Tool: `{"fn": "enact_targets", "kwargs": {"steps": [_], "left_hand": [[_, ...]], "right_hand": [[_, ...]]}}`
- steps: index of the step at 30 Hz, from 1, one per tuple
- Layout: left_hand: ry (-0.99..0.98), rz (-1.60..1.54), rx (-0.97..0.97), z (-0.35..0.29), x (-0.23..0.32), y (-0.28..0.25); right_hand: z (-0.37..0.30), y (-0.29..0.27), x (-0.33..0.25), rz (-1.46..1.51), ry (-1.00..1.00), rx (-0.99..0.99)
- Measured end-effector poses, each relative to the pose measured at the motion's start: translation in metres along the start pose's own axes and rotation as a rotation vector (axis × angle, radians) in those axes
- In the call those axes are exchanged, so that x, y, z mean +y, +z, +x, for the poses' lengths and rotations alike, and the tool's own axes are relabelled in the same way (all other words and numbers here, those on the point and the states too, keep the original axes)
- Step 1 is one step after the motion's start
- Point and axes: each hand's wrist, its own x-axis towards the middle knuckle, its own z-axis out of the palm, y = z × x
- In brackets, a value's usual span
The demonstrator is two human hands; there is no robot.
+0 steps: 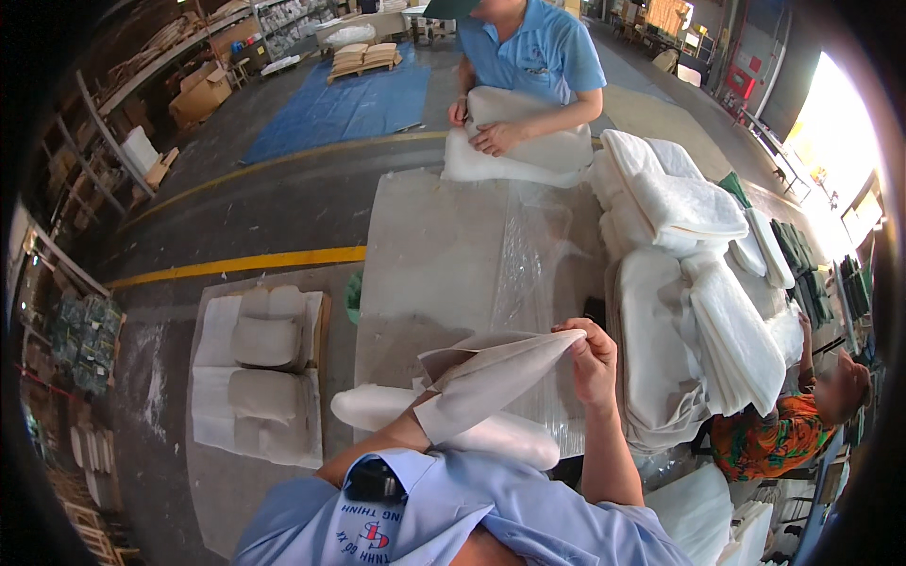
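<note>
my right hand [593, 360] pinches the mouth of a beige fabric cover [491, 373]; my left hand is hidden inside it, grip unclear. white foam roll [444, 424] at the worktop's [425, 255] near edge lies uncovered.

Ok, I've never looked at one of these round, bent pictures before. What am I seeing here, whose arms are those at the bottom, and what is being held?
There is no machine here: a person wears a wide fisheye camera on the head, looking down, so straight edges curve near the rim. The arms coming in from the lower edge are that person's own.

The right hand pinches the top edge of a beige fabric cover. The left hand is hidden inside or behind that cover, so its grip cannot be seen. Under the cover lies a white foam roll.

The pale worktable also carries a clear plastic sheet and a stack of white padded pieces on the right.

Across the table a co-worker in a blue shirt presses a white cushion. Another person in an orange patterned top sits lower right. A pallet of cushions stands on the floor to the left.
</note>
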Motion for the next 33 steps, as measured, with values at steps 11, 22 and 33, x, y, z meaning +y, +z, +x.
{"fn": "enact_targets", "kwargs": {"steps": [11, 22, 33], "left_hand": [[0.096, -0.183, 0.070, -0.010, -0.003, 0.007], [0.139, 0.019, -0.157, -0.026, 0.042, 0.044], [0.296, 0.130, -0.135, -0.066, 0.074, 0.075]], "right_hand": [[0.010, -0.020, 0.006, 0.302, -0.067, 0.205], [0.014, -0.002, -0.013, 0.348, -0.036, 0.045], [-0.017, -0.024, -0.103, -0.495, 0.025, 0.019]]}}
